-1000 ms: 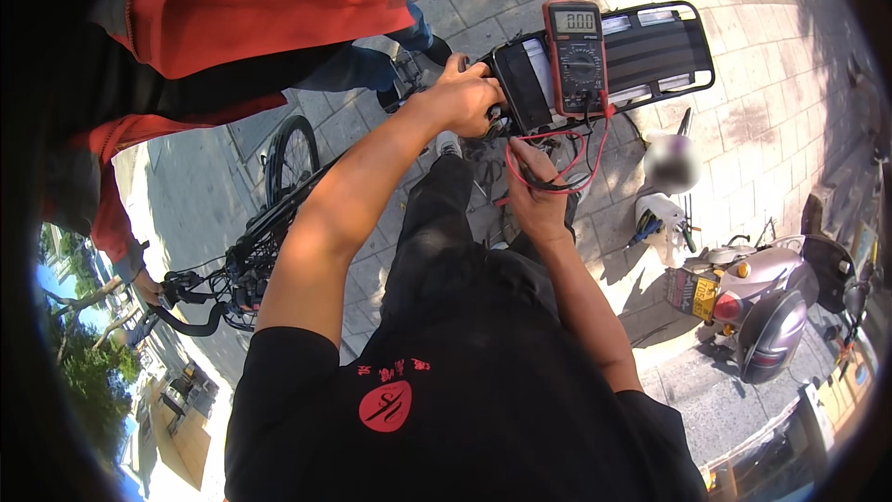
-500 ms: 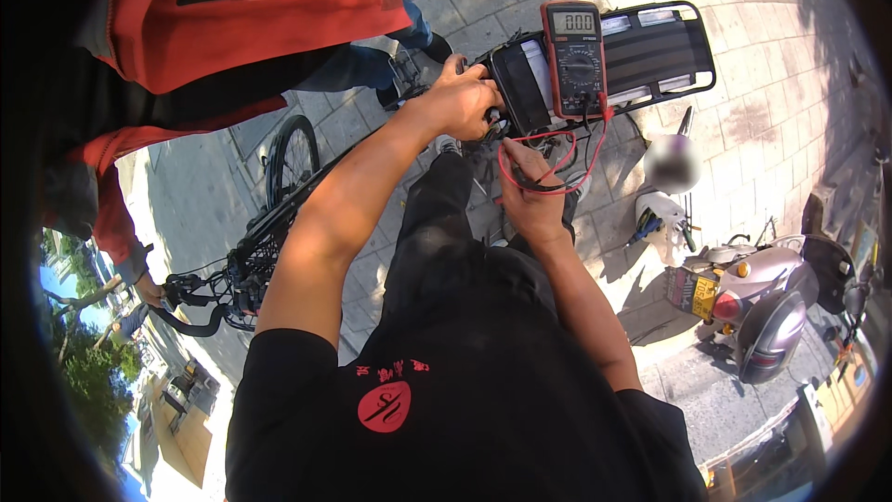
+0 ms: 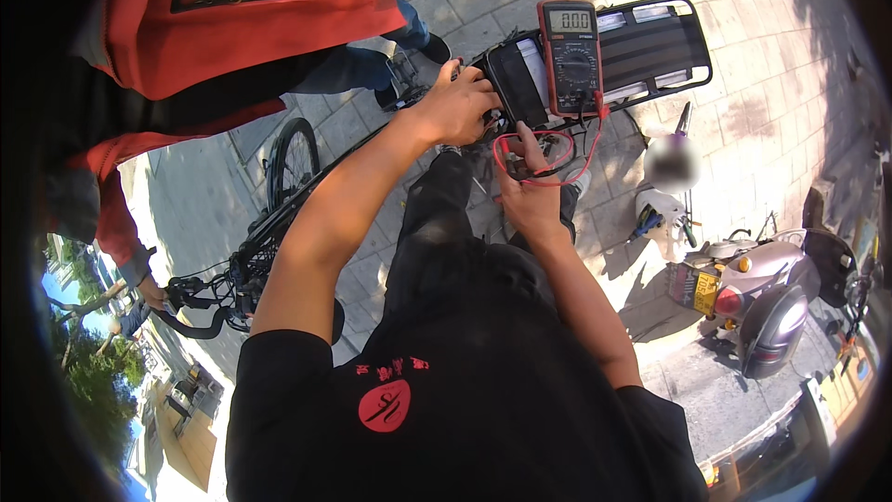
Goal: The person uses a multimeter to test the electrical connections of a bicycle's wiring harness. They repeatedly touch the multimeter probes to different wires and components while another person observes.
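Observation:
A red-and-black digital multimeter [image 3: 570,60] lies face up on the black rear part of an electric bicycle [image 3: 520,84], its display lit. Red and black test leads [image 3: 599,135] run from its lower end and loop over my right hand [image 3: 534,200]. That hand is closed around the leads just below the meter, thumb side up; the probe tips cannot be made out. My left hand [image 3: 455,104] is at the front end of the black case, fingers bent down over parts beneath it. What those fingers grip is hidden.
A black rear rack [image 3: 655,48] extends right behind the meter. At left, a person in a red jacket [image 3: 251,28] holds the handlebar [image 3: 200,321]. A parked scooter [image 3: 776,302] stands at lower right, with a white bag of tools [image 3: 662,223] on the paving nearby.
My right hand has risen slightly toward the case, its thumb lifting and the lead loop shifting with it. My left hand's fingers have shifted a little at the same spot.

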A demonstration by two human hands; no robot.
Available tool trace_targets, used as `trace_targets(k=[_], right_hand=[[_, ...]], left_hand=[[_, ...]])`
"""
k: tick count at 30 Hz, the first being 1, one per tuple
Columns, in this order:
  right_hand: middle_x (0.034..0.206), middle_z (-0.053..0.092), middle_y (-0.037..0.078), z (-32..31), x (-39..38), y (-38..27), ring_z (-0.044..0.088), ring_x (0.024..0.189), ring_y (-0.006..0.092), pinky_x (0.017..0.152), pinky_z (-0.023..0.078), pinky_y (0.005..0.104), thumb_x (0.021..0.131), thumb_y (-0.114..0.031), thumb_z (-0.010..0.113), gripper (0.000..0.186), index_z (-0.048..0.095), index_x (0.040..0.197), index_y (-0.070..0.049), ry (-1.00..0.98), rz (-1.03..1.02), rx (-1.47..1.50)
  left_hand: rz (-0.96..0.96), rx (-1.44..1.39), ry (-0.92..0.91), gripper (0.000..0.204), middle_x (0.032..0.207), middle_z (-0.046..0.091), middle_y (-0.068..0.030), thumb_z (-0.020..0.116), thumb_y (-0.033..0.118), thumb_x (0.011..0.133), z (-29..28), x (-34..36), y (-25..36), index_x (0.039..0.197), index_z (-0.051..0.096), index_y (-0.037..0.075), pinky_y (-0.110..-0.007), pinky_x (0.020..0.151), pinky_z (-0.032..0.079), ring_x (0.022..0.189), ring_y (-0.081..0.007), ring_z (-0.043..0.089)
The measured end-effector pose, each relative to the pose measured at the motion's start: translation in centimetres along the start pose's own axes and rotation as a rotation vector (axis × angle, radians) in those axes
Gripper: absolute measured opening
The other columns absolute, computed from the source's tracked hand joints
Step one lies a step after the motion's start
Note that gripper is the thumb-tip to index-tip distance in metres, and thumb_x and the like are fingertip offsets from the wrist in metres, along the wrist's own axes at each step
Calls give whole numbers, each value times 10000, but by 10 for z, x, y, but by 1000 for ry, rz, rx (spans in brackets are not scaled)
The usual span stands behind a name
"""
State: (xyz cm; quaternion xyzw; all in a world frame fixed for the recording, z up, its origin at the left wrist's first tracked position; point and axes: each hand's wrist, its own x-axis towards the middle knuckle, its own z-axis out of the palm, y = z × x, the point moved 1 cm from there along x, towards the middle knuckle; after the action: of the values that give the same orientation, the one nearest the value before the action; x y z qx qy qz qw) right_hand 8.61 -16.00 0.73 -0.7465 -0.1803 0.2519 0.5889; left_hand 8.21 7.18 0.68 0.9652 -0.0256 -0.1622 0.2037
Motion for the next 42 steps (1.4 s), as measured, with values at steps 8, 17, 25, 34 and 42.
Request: trace_targets(k=[8,17,25,34,42], right_hand=[[1013,771,124,-38,-40,-24,780,743,195,700,641,322,1072,-133,743,244,658,1238,25,90,707,642],[717,668,17,-70,-54,-71,566,524,91,503,437,285,1084,-350,756,352,719,1119,-1,-12,647,144],[604,617,39,-151,-39,-106,545,514,98,518,441,334,1070,-347,732,452,710,829,35,-143,738,-285],[637,456,-41,-171,-31,-87,396,464,89,429,332,272,1207,-389,491,379,654,1055,-84,-140,530,1377],[826,638,14,-123,-16,-96,512,554,107,495,407,280,1157,-364,624,313,673,1167,-56,-67,469,1162]], left_hand=[[-439,-448,563,480,1291,642,-134,880,151,846,24,-75,-1,1292,709,92,-461,1116,471,1261,-345,610],[-558,-613,734,366,1211,661,-92,847,180,927,51,-70,10,1251,738,48,-388,941,553,1107,-250,661],[-547,-571,780,343,1200,677,-128,825,155,894,54,-64,6,1210,756,44,-430,1056,517,1152,-323,643],[-422,-415,723,251,1244,695,-112,788,159,923,36,-53,7,1161,791,80,-445,1087,487,1209,-335,610],[-451,-324,713,181,1139,685,-94,769,154,904,31,-53,9,1077,805,112,-464,1027,508,1132,-351,614]])
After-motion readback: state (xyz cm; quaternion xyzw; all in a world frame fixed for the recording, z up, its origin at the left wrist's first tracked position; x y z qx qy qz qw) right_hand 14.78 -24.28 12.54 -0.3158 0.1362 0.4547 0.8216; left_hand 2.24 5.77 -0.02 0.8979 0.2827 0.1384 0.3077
